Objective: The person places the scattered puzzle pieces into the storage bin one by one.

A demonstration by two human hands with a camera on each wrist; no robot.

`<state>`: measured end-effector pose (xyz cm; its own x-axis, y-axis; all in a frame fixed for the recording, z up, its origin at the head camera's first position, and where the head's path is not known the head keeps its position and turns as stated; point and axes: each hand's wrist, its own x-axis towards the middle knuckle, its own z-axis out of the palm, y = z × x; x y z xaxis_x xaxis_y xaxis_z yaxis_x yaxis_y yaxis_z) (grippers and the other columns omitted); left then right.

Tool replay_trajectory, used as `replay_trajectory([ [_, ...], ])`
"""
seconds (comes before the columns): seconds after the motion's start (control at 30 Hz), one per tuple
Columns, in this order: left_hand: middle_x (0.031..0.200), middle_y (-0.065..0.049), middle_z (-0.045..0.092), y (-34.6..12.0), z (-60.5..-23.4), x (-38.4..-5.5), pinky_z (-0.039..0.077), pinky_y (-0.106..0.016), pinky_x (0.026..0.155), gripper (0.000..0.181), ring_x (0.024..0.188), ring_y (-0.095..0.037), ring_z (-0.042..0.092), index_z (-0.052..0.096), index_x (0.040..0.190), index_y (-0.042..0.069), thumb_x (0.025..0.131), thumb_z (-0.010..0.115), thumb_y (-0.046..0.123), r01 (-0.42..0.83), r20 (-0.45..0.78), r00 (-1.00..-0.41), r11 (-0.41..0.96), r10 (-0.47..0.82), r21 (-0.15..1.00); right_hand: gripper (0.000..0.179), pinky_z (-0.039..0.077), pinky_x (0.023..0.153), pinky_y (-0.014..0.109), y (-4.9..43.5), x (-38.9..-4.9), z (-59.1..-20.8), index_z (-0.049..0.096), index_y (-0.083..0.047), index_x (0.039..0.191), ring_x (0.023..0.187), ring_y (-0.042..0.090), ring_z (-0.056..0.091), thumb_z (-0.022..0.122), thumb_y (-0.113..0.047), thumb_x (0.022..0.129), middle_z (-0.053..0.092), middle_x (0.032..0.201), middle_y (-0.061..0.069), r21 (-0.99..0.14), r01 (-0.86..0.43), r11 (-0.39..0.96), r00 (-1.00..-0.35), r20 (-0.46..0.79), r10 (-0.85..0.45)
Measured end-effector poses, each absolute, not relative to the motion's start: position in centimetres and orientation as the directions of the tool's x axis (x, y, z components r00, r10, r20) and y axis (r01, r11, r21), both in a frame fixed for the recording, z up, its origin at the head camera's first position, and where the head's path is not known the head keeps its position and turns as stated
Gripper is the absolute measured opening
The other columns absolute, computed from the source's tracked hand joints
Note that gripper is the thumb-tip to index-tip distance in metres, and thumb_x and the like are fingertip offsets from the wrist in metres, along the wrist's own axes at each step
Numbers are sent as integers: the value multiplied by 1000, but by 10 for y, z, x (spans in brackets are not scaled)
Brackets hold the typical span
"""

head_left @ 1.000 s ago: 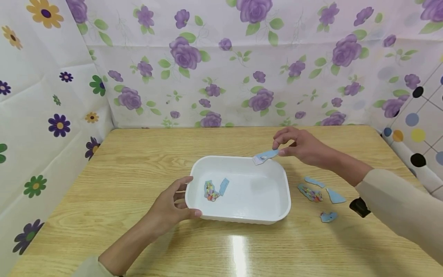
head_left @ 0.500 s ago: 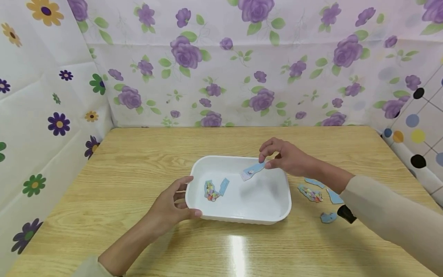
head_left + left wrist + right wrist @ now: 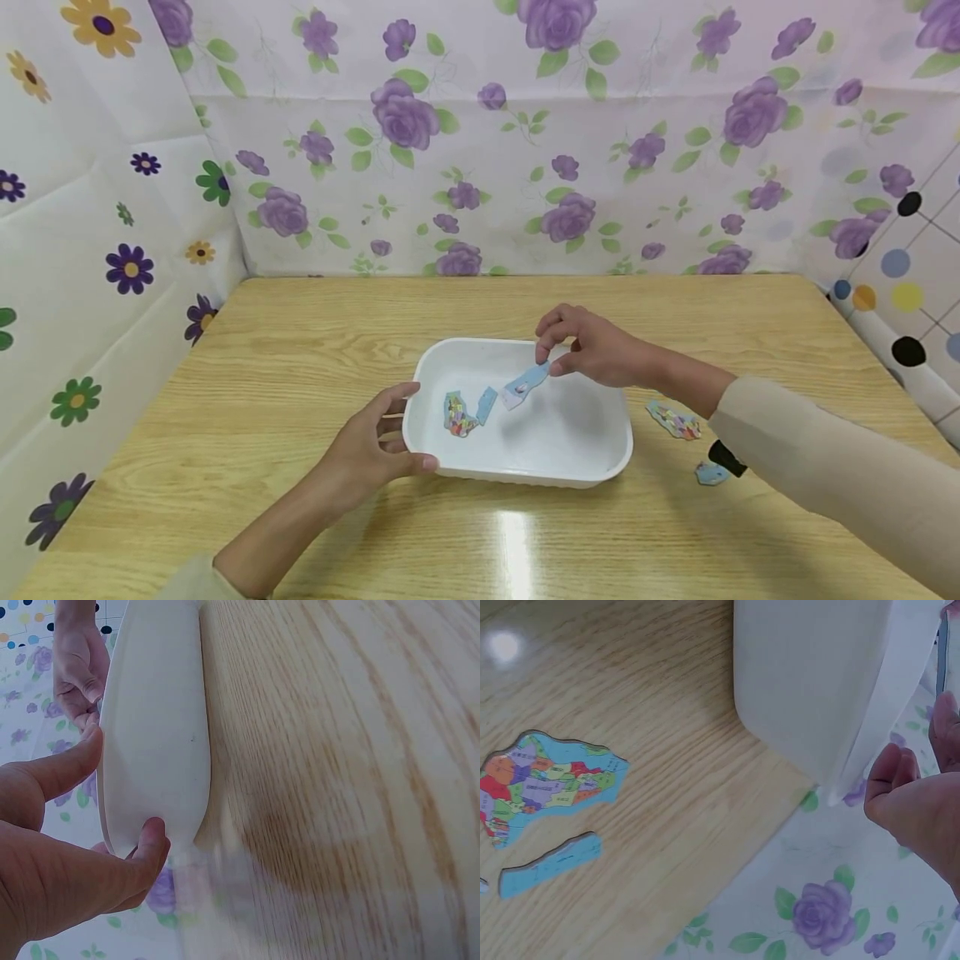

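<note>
I have the white basin [image 3: 558, 454] at the centre of the head frame, standing on the wood-grain desk [image 3: 337, 325]; the person's left grip [image 3: 363, 446] holds its left end, thumb over the near rim (my left wrist view shows digits against the outer wall too). The right grip [image 3: 588, 343], right of centre, pinches one end of a long light-blue piece [image 3: 522, 387] between thumb and finger. I see that piece within the basin's outline, slanting toward the lower left (I cannot tell whether its free end touches the bottom). Just left of it, a small blue piece [image 3: 487, 405] and a multicoloured piece [image 3: 455, 417] lie close together in the basin. At the right of the head frame, another map-printed piece [image 3: 675, 420] lies on the desk, and below it a blue fragment [image 3: 710, 474], partly covered by a black object [image 3: 726, 457] at the beige sleeve [image 3: 810, 458]. My right wrist view shows a blue strip [image 3: 551, 866] at lower left. A purple-flowered sheet [image 3: 487, 183] spans the head frame's top.
</note>
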<state>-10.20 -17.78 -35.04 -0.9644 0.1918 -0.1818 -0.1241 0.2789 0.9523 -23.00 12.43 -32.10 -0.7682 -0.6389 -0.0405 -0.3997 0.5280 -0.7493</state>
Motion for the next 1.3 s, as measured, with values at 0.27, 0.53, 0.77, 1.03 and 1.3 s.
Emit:
replay_trajectory([
  [0.27, 138, -18, 42, -176, -349, -102, 55, -37, 89, 92, 117, -35, 57, 30, 148, 12, 73, 84, 11, -128, -185, -963, 273, 196, 954, 14, 44, 76, 32, 118, -228, -326, 70, -10, 87, 123, 33, 31, 69, 4, 84, 45, 128, 13, -739, -443, 508, -747, -9, -664],
  [0.53, 138, -18, 42, -177, -349, -102, 54, -37, 90, 93, 117, -36, 57, 31, 148, 12, 73, 85, 13, -113, -174, -964, 284, 201, 952, 22, 45, 76, 33, 117, -226, -325, 71, -5, 103, 120, 31, 33, 73, 2, 82, 44, 128, 12, -704, -468, 534, -754, 3, -657],
  [0.77, 138, -18, 43, -176, -349, -102, 54, -37, 90, 92, 116, -35, 57, 31, 148, 13, 73, 84, 11, -132, -189, -965, 285, 183, 949, 24, 45, 78, 33, 118, -227, -326, 71, -8, 105, 115, 29, 38, 74, -1, 82, 45, 127, 10, -706, -465, 533, -757, 5, -654],
  [1.03, 137, -18, 43, -177, -351, -101, 55, -37, 89, 92, 114, -34, 59, 32, 148, 13, 72, 84, 10, -133, -188, -965, 280, 181, 951, 29, 46, 78, 35, 123, -229, -324, 70, -9, 108, 110, 32, 42, 74, 0, 81, 45, 124, 10, -731, -446, 516, -762, 8, -647],
  [1.3, 138, -17, 42, -177, -350, -102, 55, -36, 89, 92, 117, -35, 57, 32, 148, 13, 72, 84, 10, -134, -188, -966, 282, 176, 950, 31, 45, 82, 38, 137, -230, -326, 69, -14, 112, 109, 32, 43, 72, -2, 84, 45, 125, 7, -738, -404, 540, -797, -6, -604],
])
